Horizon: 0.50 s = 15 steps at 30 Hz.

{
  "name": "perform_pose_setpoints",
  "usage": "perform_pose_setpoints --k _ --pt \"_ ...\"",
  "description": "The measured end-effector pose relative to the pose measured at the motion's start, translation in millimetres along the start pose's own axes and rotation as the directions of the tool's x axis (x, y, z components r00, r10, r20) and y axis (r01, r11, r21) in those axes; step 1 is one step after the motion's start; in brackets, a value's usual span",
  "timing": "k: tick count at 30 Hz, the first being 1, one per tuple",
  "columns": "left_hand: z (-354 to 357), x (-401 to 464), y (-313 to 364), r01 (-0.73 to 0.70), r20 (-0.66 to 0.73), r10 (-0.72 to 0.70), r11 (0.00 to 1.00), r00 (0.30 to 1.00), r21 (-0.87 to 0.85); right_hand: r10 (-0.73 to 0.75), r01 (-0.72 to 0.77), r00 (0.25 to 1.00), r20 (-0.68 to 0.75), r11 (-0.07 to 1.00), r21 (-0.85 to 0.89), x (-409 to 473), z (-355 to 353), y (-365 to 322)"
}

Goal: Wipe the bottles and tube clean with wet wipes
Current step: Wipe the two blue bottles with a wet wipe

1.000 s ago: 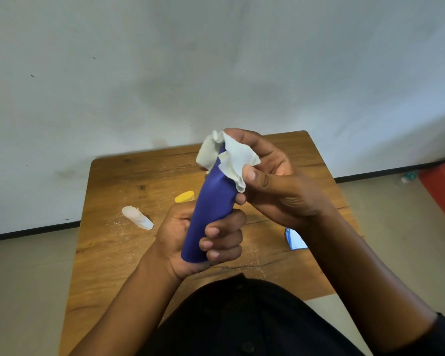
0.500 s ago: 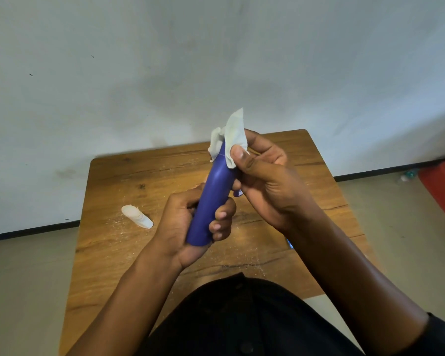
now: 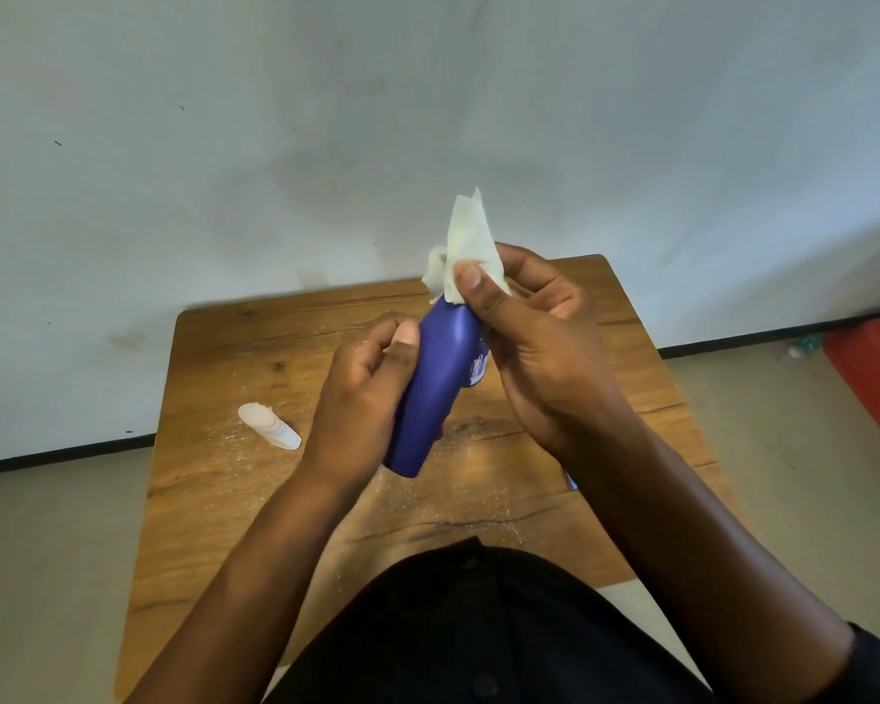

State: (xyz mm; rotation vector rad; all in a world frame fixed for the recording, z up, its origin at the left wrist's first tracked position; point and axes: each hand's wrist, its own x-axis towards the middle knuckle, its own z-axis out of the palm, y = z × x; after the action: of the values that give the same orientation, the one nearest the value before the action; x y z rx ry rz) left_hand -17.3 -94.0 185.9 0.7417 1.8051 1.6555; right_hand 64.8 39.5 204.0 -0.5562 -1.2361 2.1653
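Head view, looking down over a small wooden table (image 3: 255, 505) set against a pale wall (image 3: 326, 144). Held above the tabletop, between both hands: a blue bottle (image 3: 435, 388), tilted with its broad base toward the camera and its narrow top pointing away and upward. Wrapped around the lower half of that bottle, the left hand (image 3: 362, 398), fingers curled round the far side, thumb pressed against the near left edge. Clamped over the bottle's top, the right hand (image 3: 539, 348), thumb pinning a white wet wipe (image 3: 466, 251) against the neck, fingers curled behind it; a loose corner of the wipe sticking up above the thumb, crumpled folds spilling to the left of the top. Partly visible on the bottle's right side, a small printed label, too blurred to read. Lying on the table well left of the hands, a white tube (image 3: 270, 425), on its side, touching nothing else. Scattered over the wood near the tube and below the bottle, fine pale specks. Peeking out beside the right forearm, a sliver of something blue, mostly hidden. At the far right edge, on the floor, a red object (image 3: 875, 378). Along the bottom, dark clothing.
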Motion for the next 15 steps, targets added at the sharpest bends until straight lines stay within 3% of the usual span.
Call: perform_pose_setpoints --k 1,3,6,8,11,13,15 --pt "-2 0 8 0.115 0.104 -0.096 0.975 0.990 -0.189 0.003 -0.005 0.999 0.052 0.999 0.049 1 -1 -4" --pt "-11 0 16 0.377 0.378 -0.211 0.811 0.902 -0.447 0.012 -0.034 0.987 0.161 0.991 0.131 1 -4 -11" --pt "-15 -2 10 0.647 0.731 -0.072 0.529 0.679 -0.549 -0.002 -0.063 0.951 0.308 0.977 0.203 -1 -6 -16" --pt "-7 -7 8 0.707 0.795 0.024 0.443 0.606 -0.552 -0.017 -0.081 0.918 0.397 0.970 0.228 -4 -4 -19" --pt "2 -11 10 0.729 0.814 0.091 0.397 0.574 -0.558 -0.022 -0.092 0.905 0.425 0.965 0.247 -5 0 -18" --pt "1 -8 8 0.720 0.807 0.051 0.421 0.589 -0.552 -0.014 -0.093 0.912 0.410 0.966 0.240 -4 0 -17" --pt "-2 -5 2 0.664 0.761 -0.006 0.492 0.649 -0.563 0.001 -0.079 0.923 0.384 0.979 0.187 -1 -3 -16"
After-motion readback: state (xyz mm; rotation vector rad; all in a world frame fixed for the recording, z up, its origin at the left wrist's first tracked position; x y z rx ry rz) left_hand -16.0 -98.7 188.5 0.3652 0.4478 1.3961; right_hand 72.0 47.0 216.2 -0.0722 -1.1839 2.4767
